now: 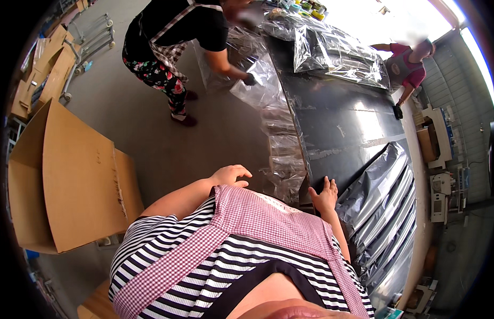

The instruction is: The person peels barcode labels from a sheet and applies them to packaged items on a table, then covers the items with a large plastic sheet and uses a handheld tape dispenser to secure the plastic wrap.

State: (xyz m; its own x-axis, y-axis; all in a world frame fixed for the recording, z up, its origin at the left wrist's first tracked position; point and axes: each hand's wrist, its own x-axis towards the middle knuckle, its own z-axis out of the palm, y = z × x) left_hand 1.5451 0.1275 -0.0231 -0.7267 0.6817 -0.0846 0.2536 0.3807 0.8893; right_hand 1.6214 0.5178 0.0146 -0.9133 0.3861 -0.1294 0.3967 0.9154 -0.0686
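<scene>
My left hand [232, 174] hangs in the air left of the table, holding nothing, its fingers bent and apart. Over the near part of the dark table [337, 122], my right hand [325, 196] is spread with nothing in it; whether the palm touches the top, I cannot tell. Just to its right lies a pile of folded silvery plastic sheeting [377, 207]. Clear plastic film [284, 143] hangs down along the table's left edge, between my two hands.
A large open cardboard box [82, 181] stands at my left. Across the floor, a co-worker in a black top [204, 26] bends over film with a gloved hand [249, 79]. Another person [403, 66] leans at the far right, near more wrapped plastic [337, 50]. Machines [440, 194] line the right wall.
</scene>
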